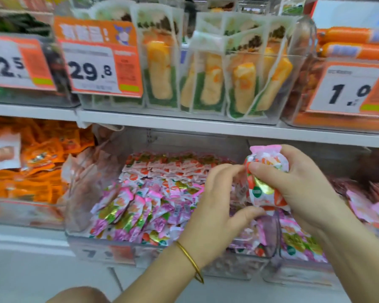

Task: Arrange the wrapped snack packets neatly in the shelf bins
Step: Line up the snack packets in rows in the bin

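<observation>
A clear plastic shelf bin (81,215) on the lower shelf holds many small pink, white and red wrapped snack packets (144,202); those at the back lie in tidy rows and those in front are heaped loosely. My right hand (302,189) grips a bunch of these packets (265,182) upright above the bin's right side. My left hand (219,202), with a gold bangle on the wrist, touches the same bunch from the left, thumb under it and fingertips at its upper edge.
A second bin (302,243) of similar pink packets stands to the right. Orange packets (37,171) fill the bin on the left. On the upper shelf stand clear bins of tall corn-snack packs (208,77) and orange sausages (354,44), fronted by price tags (101,68).
</observation>
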